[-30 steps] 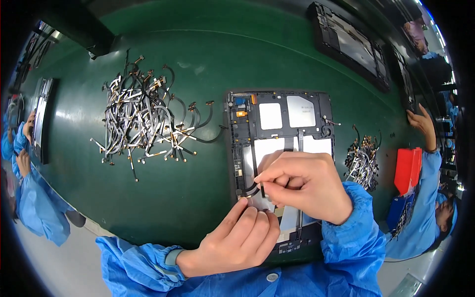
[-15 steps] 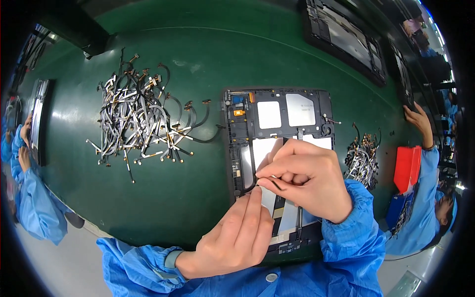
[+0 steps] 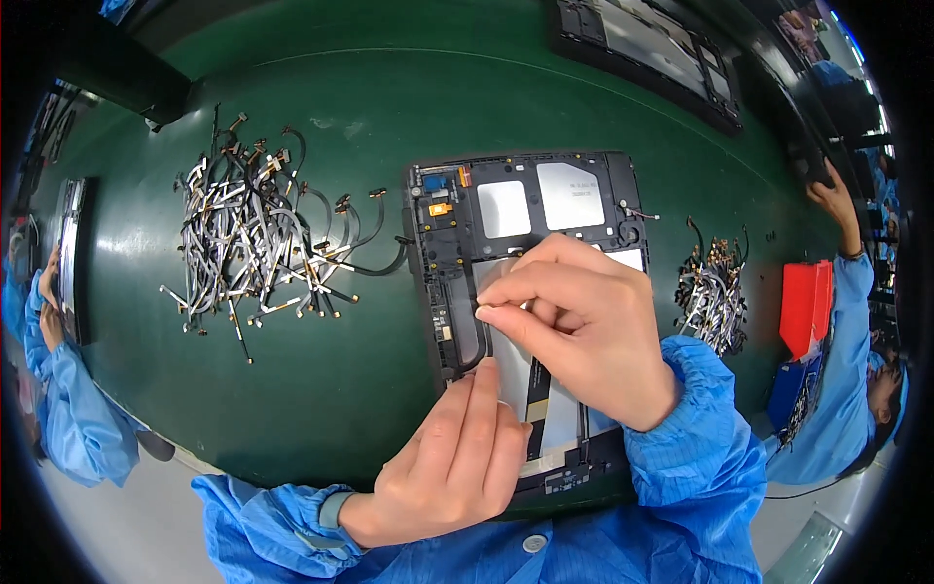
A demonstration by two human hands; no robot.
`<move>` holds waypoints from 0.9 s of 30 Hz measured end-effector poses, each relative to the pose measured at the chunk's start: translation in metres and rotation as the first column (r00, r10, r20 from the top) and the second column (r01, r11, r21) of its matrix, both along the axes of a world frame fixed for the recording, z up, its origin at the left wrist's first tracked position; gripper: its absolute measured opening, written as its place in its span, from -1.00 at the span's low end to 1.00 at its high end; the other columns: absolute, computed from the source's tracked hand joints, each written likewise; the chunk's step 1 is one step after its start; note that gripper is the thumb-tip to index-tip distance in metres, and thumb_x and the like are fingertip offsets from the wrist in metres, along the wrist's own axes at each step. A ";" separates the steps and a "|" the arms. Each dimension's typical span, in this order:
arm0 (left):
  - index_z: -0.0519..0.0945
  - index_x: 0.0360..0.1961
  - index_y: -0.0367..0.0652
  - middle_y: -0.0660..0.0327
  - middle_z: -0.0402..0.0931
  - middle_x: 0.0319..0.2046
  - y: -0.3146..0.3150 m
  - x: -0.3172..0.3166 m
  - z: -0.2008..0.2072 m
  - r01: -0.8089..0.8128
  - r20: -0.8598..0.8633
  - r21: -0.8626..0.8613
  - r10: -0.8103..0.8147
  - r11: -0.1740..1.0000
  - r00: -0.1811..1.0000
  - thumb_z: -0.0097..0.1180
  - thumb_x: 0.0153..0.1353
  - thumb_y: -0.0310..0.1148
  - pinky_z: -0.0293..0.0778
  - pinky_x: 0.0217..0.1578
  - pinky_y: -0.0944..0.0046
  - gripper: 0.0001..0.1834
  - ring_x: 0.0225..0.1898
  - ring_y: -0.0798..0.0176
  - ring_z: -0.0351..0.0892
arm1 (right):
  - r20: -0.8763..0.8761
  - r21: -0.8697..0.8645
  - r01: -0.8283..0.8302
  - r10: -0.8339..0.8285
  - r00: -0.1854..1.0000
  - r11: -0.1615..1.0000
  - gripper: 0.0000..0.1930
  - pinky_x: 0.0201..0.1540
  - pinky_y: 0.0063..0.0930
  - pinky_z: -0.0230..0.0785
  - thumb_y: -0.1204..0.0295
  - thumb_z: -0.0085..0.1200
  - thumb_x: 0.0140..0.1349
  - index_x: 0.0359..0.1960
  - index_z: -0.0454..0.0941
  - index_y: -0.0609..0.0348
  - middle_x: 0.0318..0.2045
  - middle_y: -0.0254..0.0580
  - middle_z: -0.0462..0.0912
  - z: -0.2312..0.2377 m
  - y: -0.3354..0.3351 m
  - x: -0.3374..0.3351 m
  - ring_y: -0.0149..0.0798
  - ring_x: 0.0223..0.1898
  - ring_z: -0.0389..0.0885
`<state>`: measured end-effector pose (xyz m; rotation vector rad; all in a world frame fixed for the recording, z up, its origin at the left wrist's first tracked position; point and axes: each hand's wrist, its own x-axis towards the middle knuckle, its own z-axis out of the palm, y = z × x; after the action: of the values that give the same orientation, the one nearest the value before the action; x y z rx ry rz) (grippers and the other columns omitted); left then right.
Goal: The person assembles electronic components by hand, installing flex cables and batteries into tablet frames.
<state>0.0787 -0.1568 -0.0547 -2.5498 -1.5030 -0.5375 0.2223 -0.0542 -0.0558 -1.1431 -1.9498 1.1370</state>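
A tablet-like device with a black frame (image 3: 623, 185) and silver plates lies with its inside facing up. Along its left part runs a thin black cable (image 3: 484, 336), curving near the lower left. My right hand (image 3: 584, 321) is closed over the device, thumb and forefinger pinching this cable. Just below, my left hand (image 3: 452, 443) has its fingers pressed together, with the fingertips at the cable's bend. The grip of its thumb is partly hidden. Both hands cover much of the device's lower middle.
Left of the device lies a big pile of flat cables (image 3: 253, 234); a smaller cable pile (image 3: 715, 297) is at the right. Beyond it stand red (image 3: 806, 307) and blue (image 3: 783, 389) bins. Another device frame (image 3: 652, 54) lies far right. Co-workers' hands (image 3: 837, 204) show at both sides.
The view has shifted a little. My right fingertips have moved up along the cable, away from my left fingertips. The dark curved piece at my right thumb no longer shows.
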 end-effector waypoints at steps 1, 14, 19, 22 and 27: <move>0.57 -0.41 -0.34 -0.04 0.64 -0.23 0.000 0.000 0.000 -0.001 -0.003 -0.010 0.001 1.000 1.000 0.17 0.05 -0.35 0.60 -0.26 0.33 -0.78 -0.26 0.08 0.63 | 0.001 0.030 -0.006 0.006 1.000 1.000 -0.88 -0.58 -0.67 0.21 0.63 0.29 0.04 -0.36 0.67 0.25 -0.42 -0.26 0.63 0.000 0.000 0.000 -0.59 -0.63 0.37; 0.52 -0.55 -0.15 0.09 0.67 -0.28 0.003 0.002 -0.001 -0.029 -0.077 0.055 0.033 0.998 0.996 0.02 0.27 -0.27 0.56 -0.24 0.47 -0.72 -0.27 0.27 0.64 | 0.121 -0.198 0.120 -0.098 0.988 0.973 -0.87 -0.57 -0.68 0.22 0.63 0.29 0.03 -0.36 0.65 0.23 -0.44 -0.25 0.60 0.015 -0.001 -0.007 -0.57 -0.62 0.42; 0.52 -0.57 -0.15 0.13 0.67 -0.30 0.002 0.000 -0.005 -0.049 -0.062 0.089 0.054 0.995 0.997 0.04 0.24 -0.30 0.55 -0.25 0.48 -0.74 -0.27 0.29 0.63 | 0.168 0.346 -0.100 0.044 0.985 0.933 -0.75 -0.39 -0.51 0.46 0.68 0.22 0.03 -0.21 0.64 0.26 -0.33 -0.14 0.59 0.003 -0.016 0.005 -0.29 -0.42 0.60; 0.53 -0.58 -0.14 0.14 0.67 -0.31 0.002 0.001 -0.009 -0.033 -0.059 0.127 0.041 0.991 0.997 0.07 0.20 -0.34 0.55 -0.25 0.48 -0.78 -0.28 0.30 0.62 | 0.282 0.412 -0.219 0.105 0.954 0.884 -0.67 -0.26 -0.37 0.51 0.72 0.19 -0.07 -0.18 0.61 0.38 -0.25 -0.07 0.58 0.007 -0.020 0.010 -0.11 -0.30 0.60; 0.53 -0.58 -0.15 0.15 0.67 -0.31 0.002 0.003 -0.004 -0.047 -0.051 0.100 0.052 0.994 0.997 0.10 0.15 -0.39 0.55 -0.25 0.49 -0.83 -0.27 0.29 0.62 | 0.344 0.545 -0.288 0.104 0.933 0.787 -0.65 -0.25 -0.33 0.49 0.71 0.18 -0.13 -0.20 0.59 0.44 -0.25 -0.02 0.55 0.004 0.002 0.001 -0.05 -0.28 0.57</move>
<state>0.0816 -0.1546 -0.0588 -2.4265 -1.4799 -0.5194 0.2236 -0.0527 -0.0518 -0.8022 -2.4618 0.3798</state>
